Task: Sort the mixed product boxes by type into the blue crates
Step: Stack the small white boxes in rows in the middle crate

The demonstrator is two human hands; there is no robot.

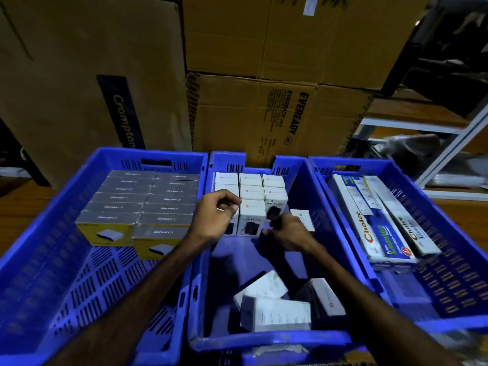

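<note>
Three blue crates sit side by side in front of a stack of cardboard cartons [277, 75], and both hands are down in the middle crate [264, 336].

The left crate [39, 260] has the grey-topped boxes [142, 204] packed in two tidy columns at the far end, yellow sides showing on the nearest ones. The right crate [462, 249] holds a few long Choice boxes [380, 228] lying lengthwise, slightly overlapping each other.

In the middle crate the white boxes [250, 192] stand upright in a neat block against the far wall, three across. The front ones show a dark product picture and HALLEY on the face. One more white box [303, 219] sits just beside the block on the right, a bit skewed. Near the front wall there's a loose pile [277, 305] of the same white boxes, lying flat and tilted every which way, not lined up at all.

The left hand [216, 215] is at the block's front-left corner, fingers curled in, fingertips against the top edge of a front box. Can't tell if it's actually pinching it or just touching. The right hand [287, 233] is low in front of the block's right side, fingers bent downward, and honestly I can't make out whether it's got anything in it.
</note>
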